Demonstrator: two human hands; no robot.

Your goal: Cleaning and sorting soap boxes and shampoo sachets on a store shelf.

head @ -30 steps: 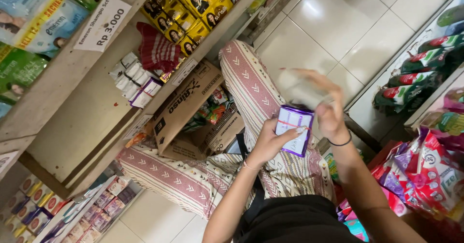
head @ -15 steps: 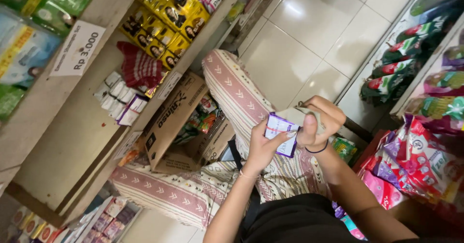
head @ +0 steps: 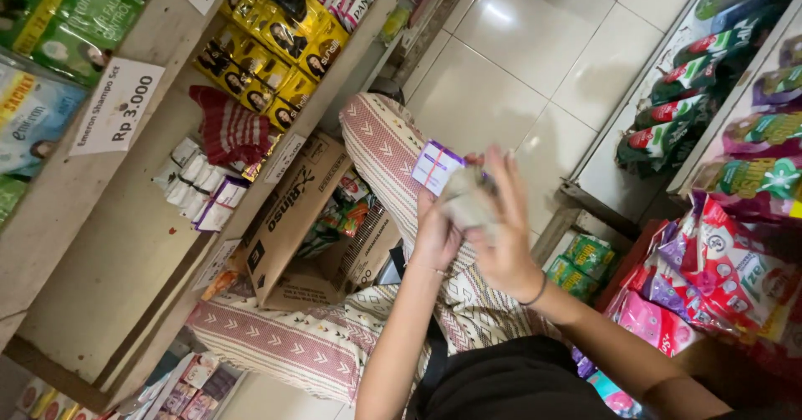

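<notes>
Above the lap, left hand (head: 436,238) fingers grip a purple-white box (head: 435,168); right hand (head: 499,234) fingers curl beside it.

The person wears a black top (head: 510,382) at the frame's bottom, cream trousers (head: 368,161) patterned with dusty-red arrow bands, bare forearms, and a thin dark band (head: 535,290) round one wrist.
</notes>
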